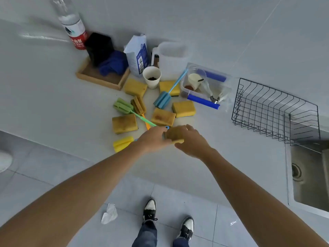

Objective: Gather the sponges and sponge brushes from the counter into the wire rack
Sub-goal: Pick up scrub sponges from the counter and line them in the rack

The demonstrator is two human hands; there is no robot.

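Observation:
My left hand (153, 139) and my right hand (193, 143) meet over the counter's front edge, both closed on one yellow sponge (173, 135). Behind them several more yellow sponges lie on the counter, among them one at the left (124, 123) and one at the right (183, 108). A green sponge brush (122, 106), a blue sponge brush (162, 100) and a brown one with an orange handle (138, 105) lie between them. A yellow sponge brush (122, 143) sits by my left wrist, its handle hidden. The black wire rack (276, 111) stands empty at the right.
A wooden tray (83, 74) with a black box and a blue cloth, a bottle (73, 27), a paper bag, a white pitcher (171, 59), a paper cup (151, 77) and a clear plastic box (204, 98) crowd the back. A steel sink (311, 175) lies beside the rack.

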